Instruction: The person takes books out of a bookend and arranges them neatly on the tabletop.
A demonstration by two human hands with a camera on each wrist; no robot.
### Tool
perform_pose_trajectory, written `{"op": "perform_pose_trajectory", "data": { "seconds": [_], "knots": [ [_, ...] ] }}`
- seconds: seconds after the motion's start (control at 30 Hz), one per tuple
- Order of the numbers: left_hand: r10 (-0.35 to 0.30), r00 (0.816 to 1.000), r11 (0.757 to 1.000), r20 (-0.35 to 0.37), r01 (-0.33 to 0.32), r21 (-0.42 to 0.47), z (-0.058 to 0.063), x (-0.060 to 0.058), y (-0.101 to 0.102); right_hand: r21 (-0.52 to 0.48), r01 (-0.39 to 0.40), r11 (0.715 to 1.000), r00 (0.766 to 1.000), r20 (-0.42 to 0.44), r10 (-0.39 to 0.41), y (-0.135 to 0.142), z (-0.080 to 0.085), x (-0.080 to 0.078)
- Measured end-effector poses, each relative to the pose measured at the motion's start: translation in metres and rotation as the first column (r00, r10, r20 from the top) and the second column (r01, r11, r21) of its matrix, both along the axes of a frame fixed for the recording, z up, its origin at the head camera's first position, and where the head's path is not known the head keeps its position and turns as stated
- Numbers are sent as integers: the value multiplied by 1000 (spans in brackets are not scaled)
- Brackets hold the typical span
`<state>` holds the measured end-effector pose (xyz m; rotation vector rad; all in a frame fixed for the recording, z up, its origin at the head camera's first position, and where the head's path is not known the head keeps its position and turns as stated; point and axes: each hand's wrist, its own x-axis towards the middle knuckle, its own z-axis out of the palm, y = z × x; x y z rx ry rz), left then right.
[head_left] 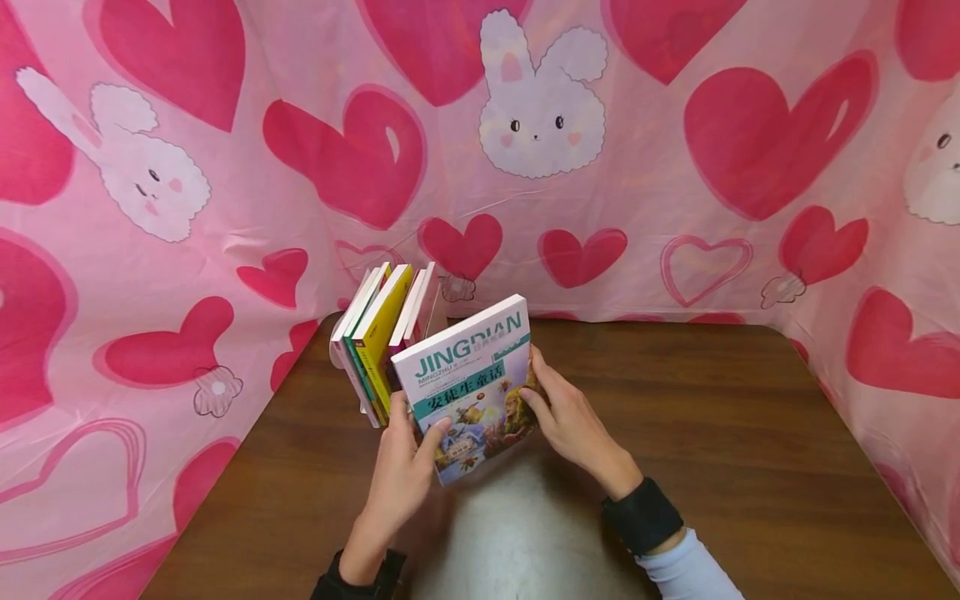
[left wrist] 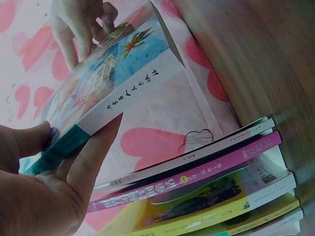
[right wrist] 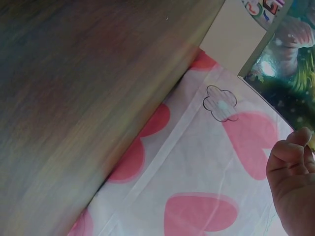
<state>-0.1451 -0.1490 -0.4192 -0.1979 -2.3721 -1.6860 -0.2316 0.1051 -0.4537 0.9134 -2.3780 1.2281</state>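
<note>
In the head view a paperback book [head_left: 480,408] with a white, teal and colourful illustrated cover is held tilted above the table. My left hand [head_left: 397,479] grips its spine side, thumb on the front cover. My right hand [head_left: 573,425] pinches the opposite edge, thumb in front. The left wrist view shows the white and teal spine of the book [left wrist: 113,105] against my left hand [left wrist: 44,196]. In the right wrist view my right hand [right wrist: 295,182] holds a lower part of the glossy cover [right wrist: 285,64]. Fingers behind the book are hidden.
Just left of and behind the held book stands a row of upright books [head_left: 382,333], with yellow, green, white and magenta spines. They stand on a brown wooden table [head_left: 720,450]. Pink cloth [head_left: 637,183] with hearts and rabbits hangs around the table's back and sides.
</note>
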Motion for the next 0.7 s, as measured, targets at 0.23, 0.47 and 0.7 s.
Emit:
{"op": "perform_pose_trajectory", "data": {
  "seconds": [0.23, 0.47, 0.7],
  "knots": [
    [59, 998, 994, -34, -62, -88, 3, -3, 9, -30, 26, 999, 1000, -16, -27, 1, 0, 1],
    [127, 988, 951, -83, -145, -274, 2, -7, 15, -43, 46, 998, 999, -8, -47, 3, -1, 1],
    [147, 981, 932, -128, -181, -314, 1, -10, 21, -31, 70, 997, 998, -1, -70, 6, -1, 2]
  ]
}}
